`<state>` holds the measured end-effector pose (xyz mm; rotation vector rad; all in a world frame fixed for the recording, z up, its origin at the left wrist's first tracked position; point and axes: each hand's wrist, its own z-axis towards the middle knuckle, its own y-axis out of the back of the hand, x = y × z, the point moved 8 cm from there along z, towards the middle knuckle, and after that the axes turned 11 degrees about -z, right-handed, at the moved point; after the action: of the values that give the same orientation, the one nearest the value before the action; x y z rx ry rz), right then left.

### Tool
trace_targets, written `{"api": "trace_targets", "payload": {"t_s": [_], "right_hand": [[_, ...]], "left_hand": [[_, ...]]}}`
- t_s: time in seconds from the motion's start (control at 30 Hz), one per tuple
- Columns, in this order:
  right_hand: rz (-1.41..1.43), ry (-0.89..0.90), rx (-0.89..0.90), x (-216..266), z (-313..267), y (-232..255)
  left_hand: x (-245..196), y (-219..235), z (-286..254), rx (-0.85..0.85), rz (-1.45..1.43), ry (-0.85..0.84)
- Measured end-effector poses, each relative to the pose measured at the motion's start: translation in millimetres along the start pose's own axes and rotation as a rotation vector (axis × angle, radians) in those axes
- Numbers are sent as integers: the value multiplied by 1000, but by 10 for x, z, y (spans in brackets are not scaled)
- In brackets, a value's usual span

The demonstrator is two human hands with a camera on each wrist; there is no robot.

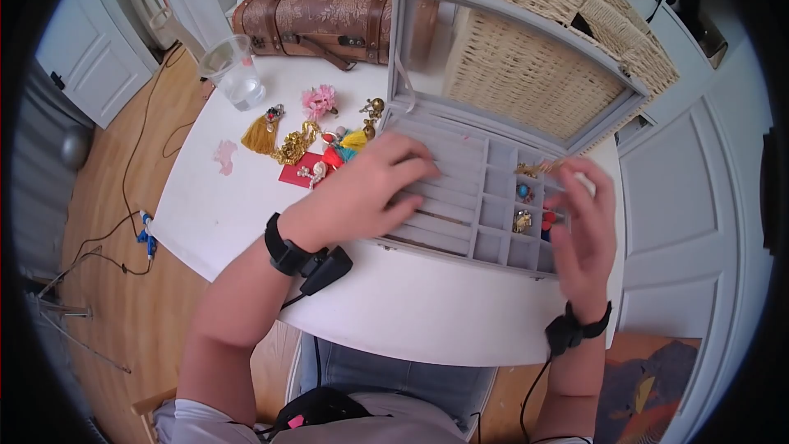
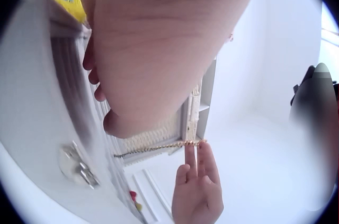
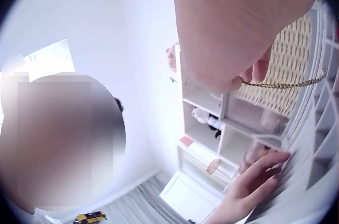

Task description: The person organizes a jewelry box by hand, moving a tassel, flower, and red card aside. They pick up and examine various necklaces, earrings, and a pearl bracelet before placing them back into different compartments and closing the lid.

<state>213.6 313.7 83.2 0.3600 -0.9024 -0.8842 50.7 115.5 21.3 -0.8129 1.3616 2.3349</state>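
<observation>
A grey jewelry box [image 1: 448,252] stands with its glass-windowed lid [image 1: 633,82] raised. Over its right-hand compartments, my right hand [image 1: 588,234] pinches a gold chain [image 3: 286,85] at the fingertips; the chain's other end stretches down toward the box. My left hand [image 1: 370,185] hovers at the ring-roll section on the left, fingers loosely bent and holding nothing. Small compartments hold a blue-stone piece [image 1: 524,191], a gold trinket [image 1: 522,220] and a red piece [image 1: 549,219]. My right fingers partly hide the outermost compartments.
Left of the box lie a gold tassel [image 1: 260,136], a heaped gold chain [image 1: 296,145], a pink flower [image 1: 319,102] and a red card [image 1: 293,175]. A plastic cup of water [image 1: 241,86], a brown patterned case [image 1: 320,12] and a woven basket [image 1: 526,57] stand behind.
</observation>
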Motion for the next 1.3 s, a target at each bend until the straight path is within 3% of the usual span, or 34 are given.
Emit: {"api": "trace_targets", "payload": {"t_s": [0.07, 0.17, 0.27, 0.3, 0.33, 0.37, 0.47, 0.5, 0.57, 0.7, 0.73, 0.9, 0.97, 1.03, 1.1, 1.17, 1.23, 1.3], "right_hand": [[72, 89, 167, 271, -124, -172], [171, 259, 474, 709, -225, -554], [393, 242, 536, 764, -322, -761], [395, 239, 537, 729, -357, -768], [448, 208, 514, 665, -363, -738], [501, 177, 489, 609, -359, -688], [429, 152, 430, 525, -278, -544], [394, 111, 399, 480, -252, -516], [335, 99, 408, 446, -238, -548], [233, 86, 416, 398, -222, -649], [196, 115, 419, 401, -199, -660], [-65, -43, 234, -110, -133, -463], [-344, -27, 216, -256, -120, -423], [-392, -24, 243, -317, -140, -496], [-438, -28, 271, -332, -133, -536], [-448, -22, 278, -310, -124, -565], [-470, -31, 288, -292, -116, -582], [-494, -31, 291, -281, -114, -596]], "left_hand": [[-184, -83, 23, -19, -275, -21], [-442, -263, 63, 39, -414, -132], [-408, -409, -3, 131, -466, -105], [-389, -418, -26, 146, -468, -121], [-285, -405, -29, 95, -483, -18], [-285, -372, -27, 96, -479, -22], [-102, -43, -4, -32, -412, 163], [-114, -13, -7, -29, -410, 157], [-274, 27, 8, -27, -364, -12], [-392, -192, 17, 117, -590, 37], [-344, -223, 13, 204, -502, 46], [-181, -154, -38, 163, -701, 286], [-161, 3, -32, -53, -1004, 224], [-140, 110, -26, -135, -1021, 219], [11, 322, -78, -367, -1233, 104], [86, 401, -82, -446, -1184, 99], [182, 555, -149, -694, -1045, 178], [196, 597, -179, -724, -1028, 187]]}}
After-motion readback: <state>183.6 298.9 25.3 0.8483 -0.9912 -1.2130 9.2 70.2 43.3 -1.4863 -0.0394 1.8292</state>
